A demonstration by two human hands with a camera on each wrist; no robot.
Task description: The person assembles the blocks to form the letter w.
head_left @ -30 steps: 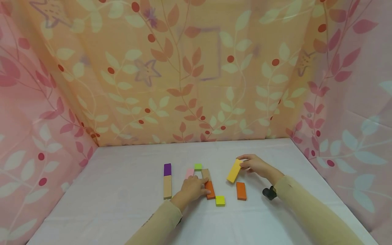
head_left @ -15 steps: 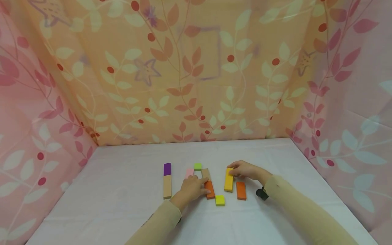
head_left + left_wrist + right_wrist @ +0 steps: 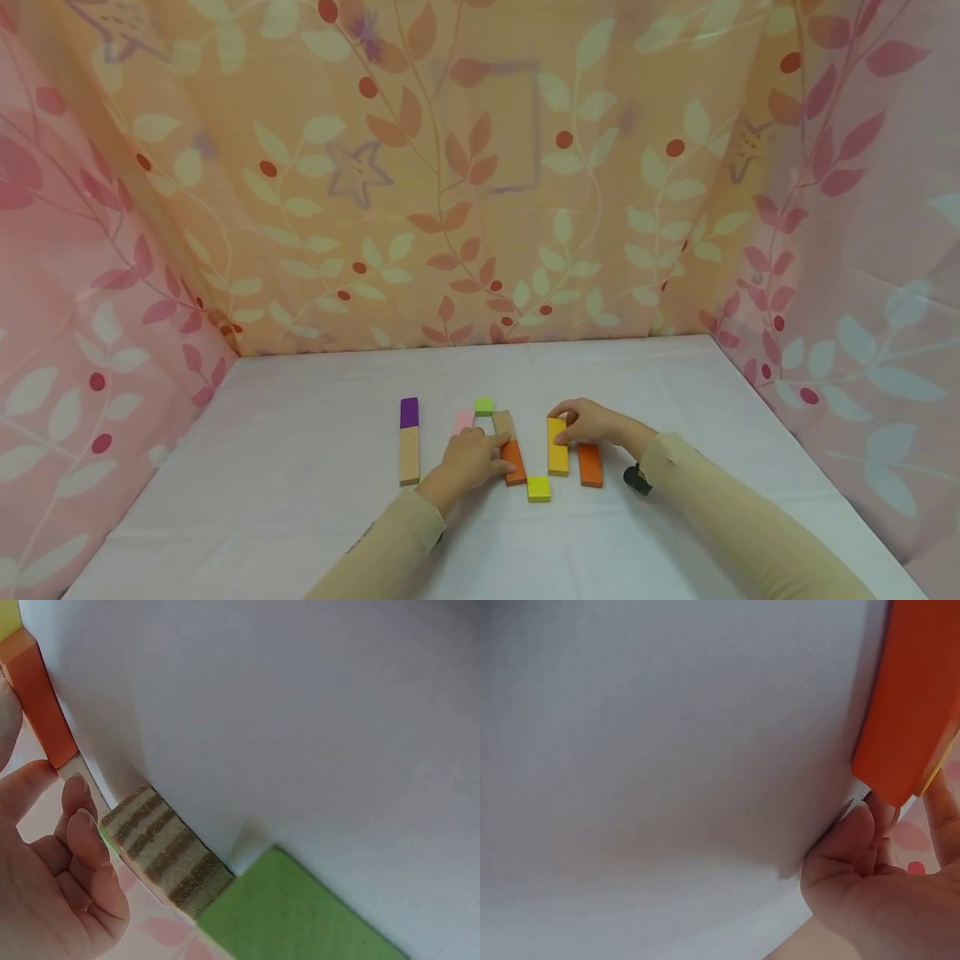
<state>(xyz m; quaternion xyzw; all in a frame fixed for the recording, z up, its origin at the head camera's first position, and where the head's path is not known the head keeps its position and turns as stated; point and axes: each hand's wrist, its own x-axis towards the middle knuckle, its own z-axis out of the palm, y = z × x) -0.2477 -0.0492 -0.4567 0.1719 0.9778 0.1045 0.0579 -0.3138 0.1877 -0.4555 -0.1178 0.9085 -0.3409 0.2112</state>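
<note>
Low among small blocks on a white-covered table, my left hand [image 3: 467, 462] touches the side of an orange block [image 3: 513, 463] with thumb and index finger; its other fingers are loosely curled in the left wrist view. A plain wooden block [image 3: 503, 424] adjoins that orange block's far end, and a yellow square block [image 3: 538, 489] sits at its near corner. My right hand [image 3: 592, 423] pinches a long yellow block [image 3: 557, 450] by its far end. Beside it lies a second orange block [image 3: 591, 467], partly under the hand. Whether the long yellow block touches the table is unclear.
Left of my hands, a purple block [image 3: 408, 412] and a wooden block [image 3: 408, 457] lie end to end. Beyond my left hand are a pink block [image 3: 464, 420] and a light green block [image 3: 484, 407]. Patterned cloth [image 3: 480, 183] walls the table's back and sides.
My right hand has brought the yellow block leftward and nearer, lowering it and turning it from slanted to nearly straight, left of the second orange block. My left hand has stayed in place.
</note>
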